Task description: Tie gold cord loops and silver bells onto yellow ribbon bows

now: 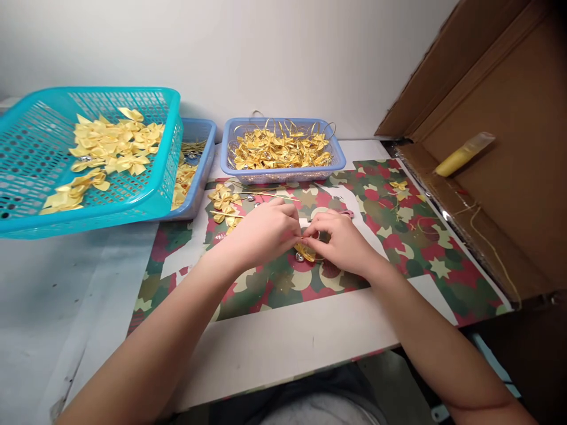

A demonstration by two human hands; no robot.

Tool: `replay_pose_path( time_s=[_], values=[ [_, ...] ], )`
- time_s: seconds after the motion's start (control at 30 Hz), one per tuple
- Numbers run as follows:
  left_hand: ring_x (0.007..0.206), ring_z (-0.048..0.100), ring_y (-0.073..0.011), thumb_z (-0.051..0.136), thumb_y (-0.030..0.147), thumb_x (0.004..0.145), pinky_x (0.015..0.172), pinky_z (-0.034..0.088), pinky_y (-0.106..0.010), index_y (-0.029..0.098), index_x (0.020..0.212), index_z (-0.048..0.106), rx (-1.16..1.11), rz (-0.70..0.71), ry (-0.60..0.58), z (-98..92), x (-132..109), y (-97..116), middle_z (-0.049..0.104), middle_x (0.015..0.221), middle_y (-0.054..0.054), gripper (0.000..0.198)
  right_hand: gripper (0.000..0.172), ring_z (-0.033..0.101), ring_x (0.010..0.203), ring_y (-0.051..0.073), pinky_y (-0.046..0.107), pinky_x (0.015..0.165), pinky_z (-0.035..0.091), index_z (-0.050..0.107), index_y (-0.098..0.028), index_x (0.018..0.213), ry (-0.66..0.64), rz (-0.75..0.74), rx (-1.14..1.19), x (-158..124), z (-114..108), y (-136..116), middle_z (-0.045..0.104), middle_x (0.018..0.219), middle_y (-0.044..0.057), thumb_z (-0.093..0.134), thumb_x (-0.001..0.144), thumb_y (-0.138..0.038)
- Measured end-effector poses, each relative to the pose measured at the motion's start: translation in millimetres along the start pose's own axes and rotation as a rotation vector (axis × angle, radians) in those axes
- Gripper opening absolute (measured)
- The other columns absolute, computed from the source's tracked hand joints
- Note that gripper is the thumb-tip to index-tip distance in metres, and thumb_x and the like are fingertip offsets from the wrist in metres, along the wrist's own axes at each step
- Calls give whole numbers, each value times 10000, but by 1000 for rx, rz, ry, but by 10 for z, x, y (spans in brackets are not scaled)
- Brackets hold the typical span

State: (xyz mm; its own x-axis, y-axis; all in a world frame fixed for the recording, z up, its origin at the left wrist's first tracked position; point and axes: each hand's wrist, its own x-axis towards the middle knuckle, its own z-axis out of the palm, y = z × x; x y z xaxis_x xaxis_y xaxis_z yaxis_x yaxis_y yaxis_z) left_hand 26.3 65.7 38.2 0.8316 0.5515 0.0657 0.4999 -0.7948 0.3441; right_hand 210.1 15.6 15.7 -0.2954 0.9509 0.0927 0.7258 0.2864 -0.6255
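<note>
Over the middle of the patterned sheet, my left hand [275,227] and my right hand [339,239] meet fingertip to fingertip. Both are closed in a pinch on a yellow ribbon bow [309,252], apparently at its thin gold cord, though the fingers hide the exact hold. A small silver bell [299,257] hangs beside the bow. Left of my left hand lie several more yellow bows [224,198] with straight gold cords [270,195] and silver bells [251,198]. Behind my right fingers, a pinkish tool handle [348,213] shows partly.
A turquoise basket [170,171] of yellow bows overlaps a blue basket [201,177] at left. Another blue basket [283,175] at the back holds bows with looped cords. On the right stands a cardboard wall [500,106] with a yellow-filled tube [460,158]. A loose bow [398,185] lies nearby.
</note>
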Motion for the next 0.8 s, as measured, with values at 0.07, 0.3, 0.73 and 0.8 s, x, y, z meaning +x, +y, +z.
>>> replay_pose_path(
  time_s=[0.07,0.3,0.73,0.8],
  values=[
    [808,533,-213,558,250,869,723,425,-334,174,782,716,-7,0,10,-3,4,-11,652,863,-78,196,153,546,861,195,345,794,340,684,-206,696,-7,19,-4,-3,-10,1,645,752,14,652,846,-201],
    [765,525,-198,540,267,863,689,413,-317,173,775,698,-19,8,16,-29,1,14,635,815,-71,204,180,546,839,181,349,820,358,671,-212,694,-75,20,61,-22,-91,3,644,754,1,596,858,-195],
    [688,507,-177,545,233,849,620,391,-294,164,723,691,-18,29,30,-9,11,56,589,732,-51,204,159,538,887,203,367,810,319,702,-229,703,-154,0,-70,-59,-154,-11,653,784,13,617,834,-201],
    [683,501,-175,538,210,838,615,391,-293,160,709,683,-7,30,38,-9,12,56,585,728,-52,201,154,533,902,204,374,820,300,704,-230,707,-166,10,-80,-60,-156,-15,654,789,8,624,833,-194]
  ],
)
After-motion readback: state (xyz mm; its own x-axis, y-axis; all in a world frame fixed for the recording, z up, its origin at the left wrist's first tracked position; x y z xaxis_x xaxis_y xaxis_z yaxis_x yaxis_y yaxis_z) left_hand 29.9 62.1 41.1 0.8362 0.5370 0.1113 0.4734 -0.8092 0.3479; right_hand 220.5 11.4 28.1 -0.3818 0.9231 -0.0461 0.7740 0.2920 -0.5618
